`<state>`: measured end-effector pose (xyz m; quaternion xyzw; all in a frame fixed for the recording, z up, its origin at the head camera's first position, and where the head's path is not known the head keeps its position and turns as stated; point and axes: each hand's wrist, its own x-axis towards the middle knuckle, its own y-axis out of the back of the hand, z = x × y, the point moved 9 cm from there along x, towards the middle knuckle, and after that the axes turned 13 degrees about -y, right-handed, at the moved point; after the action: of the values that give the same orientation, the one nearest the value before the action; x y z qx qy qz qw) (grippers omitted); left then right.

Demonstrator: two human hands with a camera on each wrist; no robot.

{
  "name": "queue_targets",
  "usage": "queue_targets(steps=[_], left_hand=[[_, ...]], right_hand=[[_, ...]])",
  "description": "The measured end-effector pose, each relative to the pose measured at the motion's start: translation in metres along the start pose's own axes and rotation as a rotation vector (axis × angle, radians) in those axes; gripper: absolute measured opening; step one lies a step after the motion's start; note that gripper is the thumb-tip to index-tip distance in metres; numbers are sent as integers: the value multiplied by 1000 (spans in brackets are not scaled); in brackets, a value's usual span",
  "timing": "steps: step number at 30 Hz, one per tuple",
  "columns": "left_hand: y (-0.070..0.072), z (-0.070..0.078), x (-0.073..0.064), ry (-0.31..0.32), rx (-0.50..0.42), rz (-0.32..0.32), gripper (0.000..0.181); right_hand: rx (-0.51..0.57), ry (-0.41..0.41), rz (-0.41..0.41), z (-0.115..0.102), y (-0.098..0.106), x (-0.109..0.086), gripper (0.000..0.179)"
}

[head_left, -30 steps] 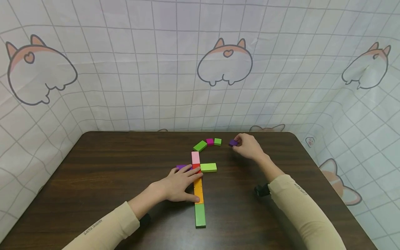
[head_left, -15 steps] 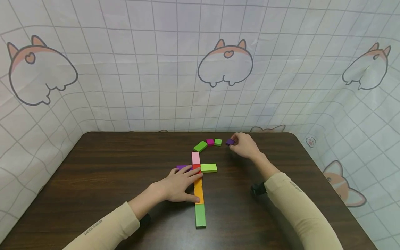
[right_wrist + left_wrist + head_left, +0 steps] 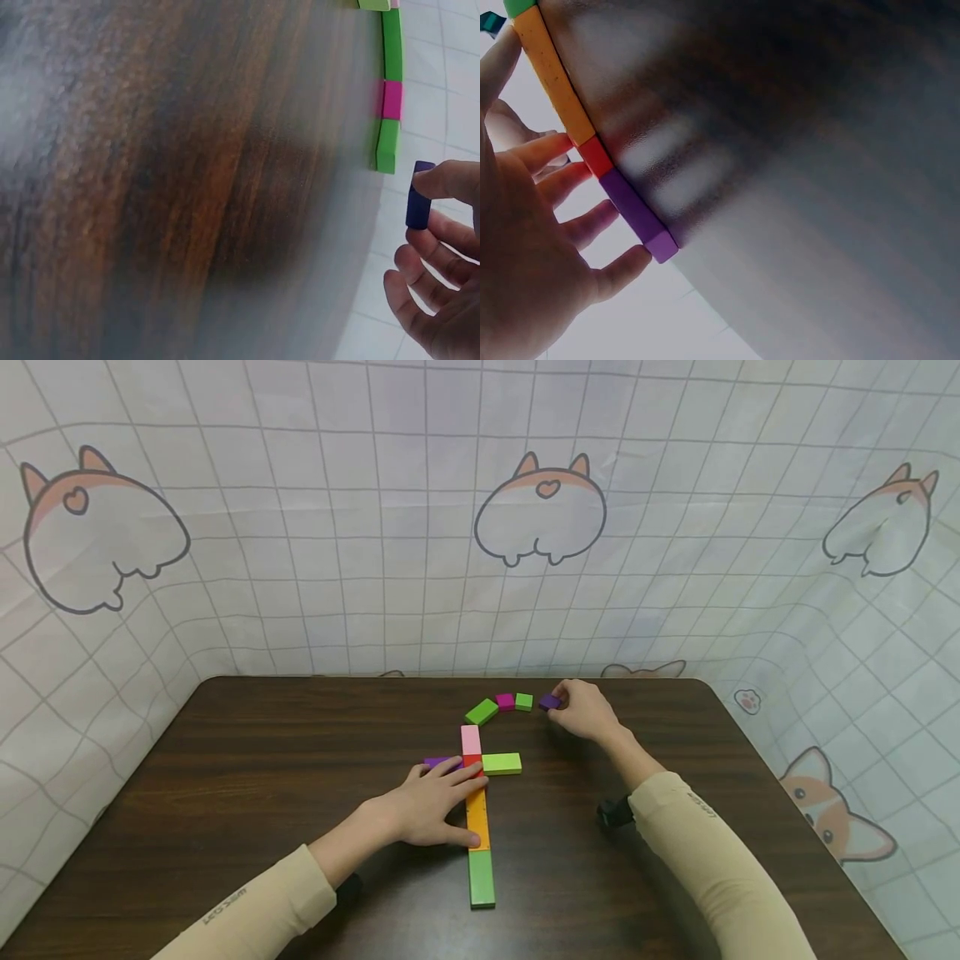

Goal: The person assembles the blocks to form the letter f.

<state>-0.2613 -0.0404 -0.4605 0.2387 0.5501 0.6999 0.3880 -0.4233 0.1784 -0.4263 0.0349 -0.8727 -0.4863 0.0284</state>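
Note:
My right hand (image 3: 587, 710) pinches a small dark purple block (image 3: 419, 195) between thumb and fingers, just right of a short green block (image 3: 524, 702). That green block ends a row with a magenta block (image 3: 506, 702) and a longer green block (image 3: 482, 712). My left hand (image 3: 427, 806) lies spread, fingertips on a line of blocks: a red block (image 3: 595, 156), an orange block (image 3: 553, 75) and a purple block (image 3: 635, 208) jutting left. A pink block (image 3: 471, 740) tops the line, a lime block (image 3: 501, 764) juts right, and a green block (image 3: 482, 878) forms its lower end.
The dark wood table (image 3: 262, 760) carries all the blocks, and its far edge runs just behind the top row. A white gridded cloth (image 3: 420, 610) with cartoon animals hangs behind and to both sides.
My right hand has moved a little left with the dark purple block, closer to the short green block. My left hand has stayed in place.

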Motion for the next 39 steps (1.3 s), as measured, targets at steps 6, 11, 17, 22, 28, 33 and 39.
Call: queue_targets(steps=[6,11,17,22,28,33,39], left_hand=[[0,0,-1,-1,-4,-4,89],[1,0,-1,-3,-5,1,89],[-2,-1,0,1,6,-5,89],[-4,-3,0,6,12,-10,90],[-2,-3,-1,5,11,-5,90],[-2,-3,-1,12,4,-12,90],[-2,-4,-2,18,7,-15,89]], right_hand=[[1,-6,1,1,-3,3,35],[-7,-18,6,3,-7,8,35],[-16,-44,-4,10,-13,12,36],[-13,-56,-18,11,-16,13,37],[-16,-60,-14,9,-17,15,36],[-27,-64,-19,7,-19,17,37],[-28,-50,-26,5,-21,17,36]])
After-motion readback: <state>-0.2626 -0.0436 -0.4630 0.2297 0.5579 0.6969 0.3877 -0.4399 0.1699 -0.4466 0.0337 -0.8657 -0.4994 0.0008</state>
